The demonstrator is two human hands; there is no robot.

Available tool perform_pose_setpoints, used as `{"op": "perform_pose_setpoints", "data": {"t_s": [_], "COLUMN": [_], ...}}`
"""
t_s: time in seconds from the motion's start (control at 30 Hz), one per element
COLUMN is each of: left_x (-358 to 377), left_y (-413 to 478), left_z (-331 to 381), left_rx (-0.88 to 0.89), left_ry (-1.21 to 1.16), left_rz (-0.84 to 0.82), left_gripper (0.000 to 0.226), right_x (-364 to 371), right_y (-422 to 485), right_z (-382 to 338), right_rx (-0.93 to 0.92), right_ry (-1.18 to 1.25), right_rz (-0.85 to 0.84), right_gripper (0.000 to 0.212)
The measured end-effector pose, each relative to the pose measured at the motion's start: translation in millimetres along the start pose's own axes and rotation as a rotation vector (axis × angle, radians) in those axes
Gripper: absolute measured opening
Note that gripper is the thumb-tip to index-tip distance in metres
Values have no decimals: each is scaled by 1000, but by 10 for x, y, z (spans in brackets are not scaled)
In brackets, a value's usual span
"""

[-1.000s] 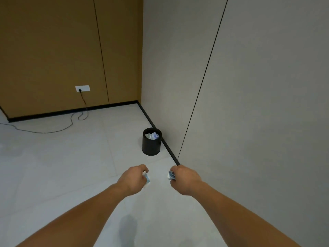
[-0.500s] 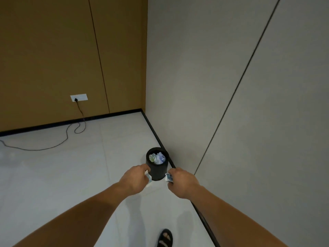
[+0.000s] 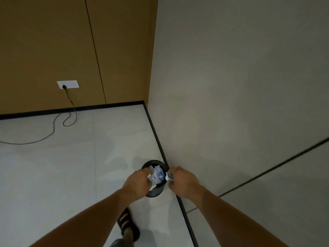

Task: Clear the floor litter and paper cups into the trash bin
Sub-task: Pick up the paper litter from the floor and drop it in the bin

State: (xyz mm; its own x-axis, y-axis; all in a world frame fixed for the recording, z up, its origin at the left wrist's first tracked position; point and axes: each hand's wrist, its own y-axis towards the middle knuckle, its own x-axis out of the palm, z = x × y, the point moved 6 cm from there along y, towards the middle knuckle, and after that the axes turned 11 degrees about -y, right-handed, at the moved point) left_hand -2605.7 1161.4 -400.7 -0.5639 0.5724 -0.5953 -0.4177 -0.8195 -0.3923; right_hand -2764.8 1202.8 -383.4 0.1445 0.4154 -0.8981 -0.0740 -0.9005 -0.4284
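Note:
A small black trash bin (image 3: 154, 163) stands on the floor against the right wall, with crumpled white and blue paper (image 3: 158, 173) inside. My left hand (image 3: 137, 183) is over the bin's left rim, closed on a crumpled paper cup (image 3: 151, 180). My right hand (image 3: 183, 182) hovers at the bin's right rim, gripping a crushed white and blue paper scrap (image 3: 169, 176). Both hands cover the near part of the bin.
A grey wall (image 3: 231, 86) with a black skirting runs close on the right. A black cable (image 3: 53, 125) trails over the pale floor from a wall socket (image 3: 67, 84) at the far left. My foot in a black sandal (image 3: 127, 223) is below the bin.
I have stepped closer, so the bin now lies directly under my hands instead of ahead of them. Both hands still grip their litter.

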Motion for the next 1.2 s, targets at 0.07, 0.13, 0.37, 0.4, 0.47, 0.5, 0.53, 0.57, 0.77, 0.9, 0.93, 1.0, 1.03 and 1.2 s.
{"op": "perform_pose_setpoints", "data": {"t_s": [0.07, 0.13, 0.37, 0.4, 0.47, 0.5, 0.53, 0.57, 0.77, 0.9, 0.93, 1.0, 1.03, 1.2], "left_x": [-13, 1, 423, 550, 844, 1004, 1166, 1326, 2035, 2087, 2039, 1896, 1802, 1120], "left_y": [475, 916, 2246, 2428, 2794, 2961, 3130, 3299, 3950, 4053, 4023, 3911, 3837, 3428], "left_z": [-66, -165, -898, -1037, -1330, -1476, -1632, -1793, -2643, -2940, -2977, -2991, -2951, -2292], "left_rx": [-4, -8, -132, -146, -158, -165, -174, -178, -219, -237, -250, -291, -309, -292], "left_ry": [10, 26, -46, -56, -87, -109, -123, -128, -174, -158, -140, -95, -73, -14], "left_rz": [-36, -87, -157, -154, -151, -152, -155, -160, -177, -145, -131, -124, -130, -135], "left_gripper": [41, 44, 34, 33, 34, 34, 33, 31, 32, 46, 49, 56, 58, 64], "right_x": [-21, 32, 802, 987, 1385, 1595, 1809, 2028, 3094, 3432, 3439, 3342, 3248, 2382], "right_y": [449, 874, 2276, 2478, 2886, 3072, 3268, 3457, 4319, 4536, 4528, 4444, 4368, 3889], "right_z": [88, 173, 511, 572, 665, 698, 721, 741, 821, 805, 796, 764, 743, 657], "right_rx": [11, 30, 104, 112, 98, 88, 80, 75, 69, 45, 47, 36, 27, 25], "right_ry": [0, 4, 93, 93, 74, 72, 89, 107, 165, 255, 262, 254, 244, 198], "right_rz": [-5, -14, -111, -120, -117, -127, -146, -168, -231, -302, -313, -320, -327, -344], "right_gripper": [35, 34, 35, 35, 34, 35, 39, 42, 55, 73, 76, 76, 76, 75]}}
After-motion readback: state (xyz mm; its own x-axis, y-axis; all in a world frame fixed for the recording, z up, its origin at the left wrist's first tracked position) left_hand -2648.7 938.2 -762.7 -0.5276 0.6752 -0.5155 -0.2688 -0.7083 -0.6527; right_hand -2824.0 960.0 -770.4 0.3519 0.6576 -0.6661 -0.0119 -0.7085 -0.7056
